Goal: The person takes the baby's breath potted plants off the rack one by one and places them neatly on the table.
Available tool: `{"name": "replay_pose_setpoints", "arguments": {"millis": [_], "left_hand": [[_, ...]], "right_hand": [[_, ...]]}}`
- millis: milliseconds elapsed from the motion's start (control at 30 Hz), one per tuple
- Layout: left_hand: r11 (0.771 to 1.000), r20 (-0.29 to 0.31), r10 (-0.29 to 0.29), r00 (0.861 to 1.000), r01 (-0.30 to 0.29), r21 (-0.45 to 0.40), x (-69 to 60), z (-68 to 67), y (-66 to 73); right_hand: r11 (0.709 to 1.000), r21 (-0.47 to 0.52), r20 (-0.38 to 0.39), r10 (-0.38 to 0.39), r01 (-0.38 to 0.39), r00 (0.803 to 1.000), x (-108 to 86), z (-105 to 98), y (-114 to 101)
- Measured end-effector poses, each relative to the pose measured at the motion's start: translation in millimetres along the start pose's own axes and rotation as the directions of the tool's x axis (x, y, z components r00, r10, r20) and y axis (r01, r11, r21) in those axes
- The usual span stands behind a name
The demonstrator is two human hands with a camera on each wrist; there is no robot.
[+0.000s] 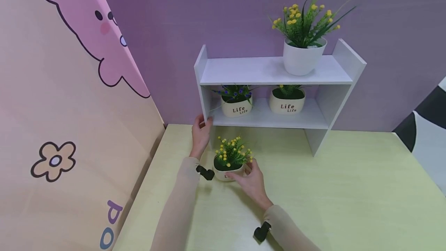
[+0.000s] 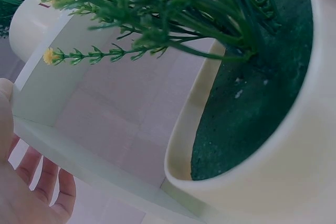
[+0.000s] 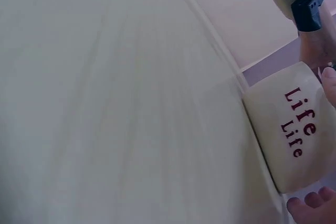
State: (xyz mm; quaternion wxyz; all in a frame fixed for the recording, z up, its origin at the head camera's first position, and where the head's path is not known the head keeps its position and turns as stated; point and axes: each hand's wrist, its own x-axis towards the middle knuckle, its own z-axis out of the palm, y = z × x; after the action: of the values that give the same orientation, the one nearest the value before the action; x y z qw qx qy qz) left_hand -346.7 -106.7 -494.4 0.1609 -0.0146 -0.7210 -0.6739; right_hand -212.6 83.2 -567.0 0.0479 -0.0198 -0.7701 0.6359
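Standing at our far left is a pale wall [image 1: 115, 127] with a pink cartoon [image 1: 81, 14] and an outlined flower [image 1: 54, 162] on it. Next to it our left hand [image 1: 200, 136] grips the left side of a white shelf [image 1: 240, 71], fingers on the outer side and thumb on the inner. A small black camera [image 1: 205, 172] sits on that wrist. Just to the right of this hand is a cream pot [image 1: 220, 173] of yellow flowers [image 1: 231, 152], low in front of the shelf's left end. It is upright at the table [image 1: 348, 189]; we cannot tell whether its whole base touches down. Behind it, on the lower board, we see a pot of blue flowers [image 1: 237, 109], lettered "Life". Our right hand [image 1: 252, 183] holds the cream pot, thumb across its front and fingers curled round its right side. Further right on the lower board is a second lettered pot [image 1: 287, 106], apart from the blue one. Above it, on the top board, stands a taller white pot [image 1: 301, 60] with yellow flowers and long leaves. At our far right shows a black-and-white pattern [image 1: 426, 127].
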Motion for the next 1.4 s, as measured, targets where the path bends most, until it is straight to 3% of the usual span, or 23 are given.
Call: {"name": "replay_pose_setpoints", "arguments": {"millis": [500,967,1400], "left_hand": [[1.000,-0.022,-0.011,1.000,0.011,-0.002,-1.3,-0.7,-0.8],[1.000,-0.012,0.003,1.000,-0.003,-0.004,3.4,-1.9,-1.9],[1.000,-0.006,-0.002,1.000,0.002,-0.004,0.7,0.5,-0.7]], "right_hand": [[0.999,-0.036,-0.038,-0.021,0.019,0.999,-5.0,-14,-25],[0.990,0.111,-0.057,-0.078,0.084,0.995,-6.9,-28,-68],[0.979,0.159,-0.063,-0.116,0.124,0.991,0.4,-48,-84]]}}
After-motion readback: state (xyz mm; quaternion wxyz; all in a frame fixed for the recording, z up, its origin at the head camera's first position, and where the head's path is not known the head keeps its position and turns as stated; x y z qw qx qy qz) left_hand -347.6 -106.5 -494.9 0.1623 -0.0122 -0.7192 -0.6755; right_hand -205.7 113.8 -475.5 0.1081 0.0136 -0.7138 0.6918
